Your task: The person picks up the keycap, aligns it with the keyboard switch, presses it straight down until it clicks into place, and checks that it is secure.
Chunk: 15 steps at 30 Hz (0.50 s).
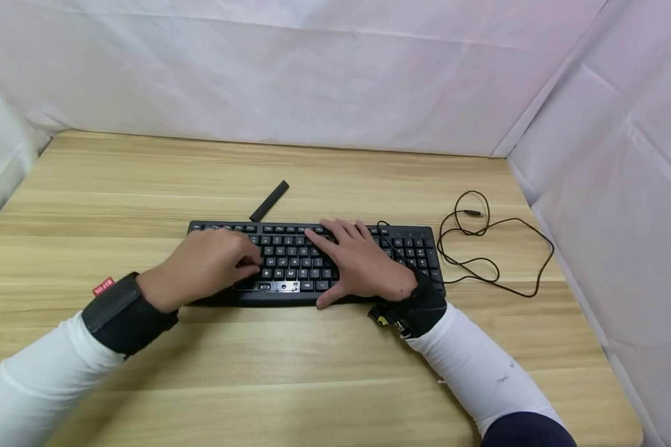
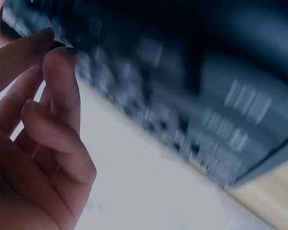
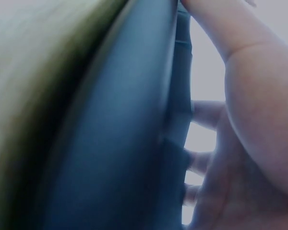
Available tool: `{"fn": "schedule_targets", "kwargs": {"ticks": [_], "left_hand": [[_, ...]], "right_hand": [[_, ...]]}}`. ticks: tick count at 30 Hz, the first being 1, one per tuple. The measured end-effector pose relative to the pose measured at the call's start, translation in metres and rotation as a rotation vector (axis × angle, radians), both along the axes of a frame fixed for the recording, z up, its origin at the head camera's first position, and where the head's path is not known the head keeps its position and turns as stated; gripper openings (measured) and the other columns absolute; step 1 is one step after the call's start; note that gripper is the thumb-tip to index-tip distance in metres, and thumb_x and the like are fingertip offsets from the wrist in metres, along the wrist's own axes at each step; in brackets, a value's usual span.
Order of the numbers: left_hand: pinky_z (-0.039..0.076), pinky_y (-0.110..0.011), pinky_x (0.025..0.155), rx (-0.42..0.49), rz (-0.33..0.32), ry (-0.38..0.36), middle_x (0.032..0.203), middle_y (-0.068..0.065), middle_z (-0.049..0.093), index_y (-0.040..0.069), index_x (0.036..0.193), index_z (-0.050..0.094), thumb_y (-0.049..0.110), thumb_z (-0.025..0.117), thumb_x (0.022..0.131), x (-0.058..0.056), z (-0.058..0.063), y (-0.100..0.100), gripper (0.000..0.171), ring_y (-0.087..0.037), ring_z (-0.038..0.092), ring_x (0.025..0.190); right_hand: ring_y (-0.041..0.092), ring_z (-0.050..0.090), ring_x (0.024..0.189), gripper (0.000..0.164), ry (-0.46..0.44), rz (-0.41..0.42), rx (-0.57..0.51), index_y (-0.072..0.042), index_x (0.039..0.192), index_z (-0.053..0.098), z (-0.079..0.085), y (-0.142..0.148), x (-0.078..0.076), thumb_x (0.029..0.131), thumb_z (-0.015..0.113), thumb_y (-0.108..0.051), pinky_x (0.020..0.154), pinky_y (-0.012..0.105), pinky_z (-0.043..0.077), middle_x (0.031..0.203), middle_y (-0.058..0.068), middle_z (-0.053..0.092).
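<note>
A black keyboard (image 1: 296,261) lies on the wooden table, with a glossy bare slot (image 1: 279,286) in its bottom key row. Over the keyboard's left part, my left hand (image 1: 207,261) is curled, thumb and forefinger tips together at the keys. In the left wrist view, a small dark piece (image 2: 58,45) shows between those fingertips; I cannot tell its kind. My right hand (image 1: 363,264) rests spread on the right half of the keys, thumb at the front edge. A slim black bar (image 1: 269,200), shaped like a space bar, lies behind the keyboard.
A thin black cable (image 1: 528,233) lies in loose loops right of the keyboard, its plug (image 1: 472,213) among them. Part of it passes over the number keys by the right wrist. White cloth (image 1: 291,74) hangs behind the table (image 1: 335,372) and at its sides.
</note>
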<state>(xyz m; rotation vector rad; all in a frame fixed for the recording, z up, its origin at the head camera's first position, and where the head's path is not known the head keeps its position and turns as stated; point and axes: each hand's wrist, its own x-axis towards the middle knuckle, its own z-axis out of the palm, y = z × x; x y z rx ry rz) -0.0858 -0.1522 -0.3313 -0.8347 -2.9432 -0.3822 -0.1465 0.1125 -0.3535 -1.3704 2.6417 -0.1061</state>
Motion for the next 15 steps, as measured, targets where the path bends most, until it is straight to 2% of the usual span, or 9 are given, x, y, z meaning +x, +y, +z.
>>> {"fn": "schedule_targets", "kwargs": {"ticks": [2,6,11,15], "left_hand": [[0.052,-0.031,0.049,0.016,0.042,-0.010,0.078,0.002,0.072,0.016,0.083,0.076,0.017,0.076,0.076,-0.010,0.008,-0.002,0.007,-0.007,0.059,0.062],[0.051,-0.032,0.047,-0.006,0.117,-0.022,0.078,0.000,0.071,0.013,0.086,0.075,0.019,0.075,0.078,-0.039,0.017,-0.001,0.010,-0.010,0.058,0.060],[0.049,-0.038,0.043,-0.077,0.199,-0.010,0.078,-0.006,0.071,0.010,0.089,0.074,0.021,0.075,0.077,-0.074,0.016,0.007,0.017,-0.018,0.058,0.058],[0.050,-0.043,0.045,-0.117,0.238,-0.009,0.078,-0.008,0.071,0.009,0.087,0.074,0.023,0.076,0.076,-0.093,0.014,0.013,0.017,-0.021,0.057,0.059]], "right_hand": [[0.032,0.017,0.135,0.120,0.001,0.000,0.003,-0.019,0.151,0.020,0.000,0.000,0.000,0.057,0.063,-0.079,0.107,0.061,0.018,0.152,0.016,0.020],[0.032,0.017,0.135,0.121,0.008,-0.001,0.005,-0.018,0.151,0.020,0.000,0.001,0.000,0.056,0.063,-0.080,0.107,0.061,0.019,0.152,0.016,0.021],[0.031,0.017,0.135,0.122,0.020,-0.007,0.017,-0.019,0.151,0.019,0.000,0.001,-0.001,0.055,0.061,-0.082,0.107,0.060,0.019,0.152,0.015,0.021],[0.030,0.016,0.135,0.122,0.021,-0.002,0.038,-0.020,0.151,0.018,0.000,-0.001,-0.001,0.056,0.059,-0.083,0.107,0.060,0.019,0.152,0.015,0.020]]}}
